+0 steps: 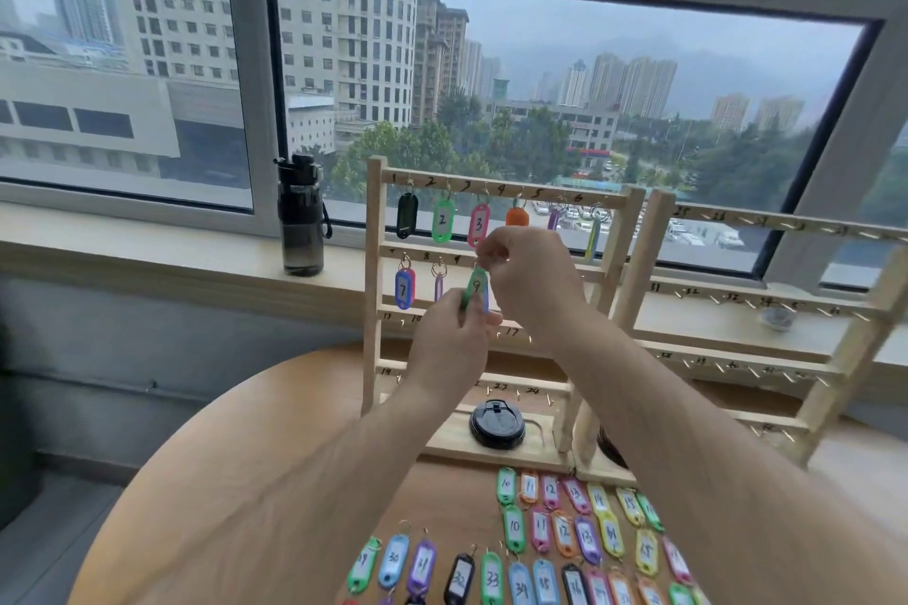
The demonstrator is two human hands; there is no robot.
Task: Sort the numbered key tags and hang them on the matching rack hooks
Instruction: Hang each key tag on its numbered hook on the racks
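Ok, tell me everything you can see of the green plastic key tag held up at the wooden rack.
The green plastic key tag is a slim oval with a pale label window bearing a handwritten 9. It is tilted, top leaning right, in front of the second rail of the pale wooden rack, beside its written number 9. The left hand pinches its lower end; the right hand pinches its top.

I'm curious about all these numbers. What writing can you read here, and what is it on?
"2": hanging green tag
"3": hanging pink tag
"7": hanging blue tag
"9": held green tag, pinched by left hand and right hand
"1" to "6", "17", "24": left rack rails
"10": green table tag
"33": front-row green tag
Numbers on right rack: too blurred.
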